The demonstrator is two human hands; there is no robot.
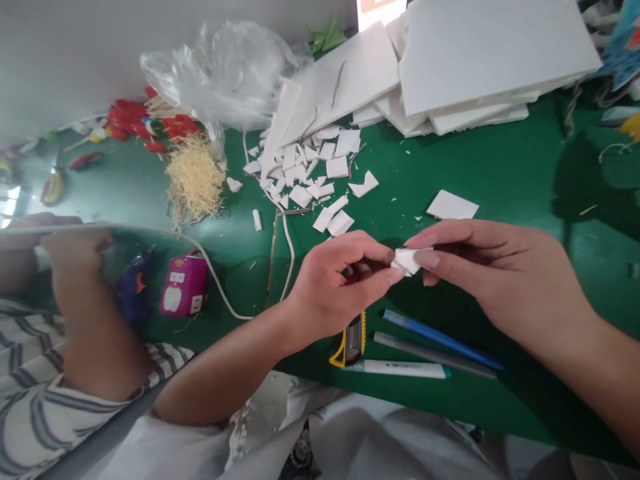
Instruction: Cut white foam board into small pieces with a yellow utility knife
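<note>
Between my two hands is a small white foam board piece (pixel 406 261), held above the green table. My left hand (pixel 345 277) pinches its left end with thumb and forefinger. From the other side, my right hand (pixel 480 257) grips it the same way, with the thumb in front. Just beyond my right fingers lies a flat white foam rectangle (pixel 453 205). Below the hands rest a yellow-edged utility knife (pixel 354 341), a blue pen (pixel 443 338), a grey pen (pixel 435 355) and a white marker (pixel 403 369).
White foam scraps (pixel 305 175) are heaped beyond my left hand. Large foam sheets (pixel 495 53) and a clear plastic bag (pixel 235 70) lie at the back. A white cord (pixel 215 277) crosses near a magenta box (pixel 183 285). Another person's arm (pixel 90 307) rests at left.
</note>
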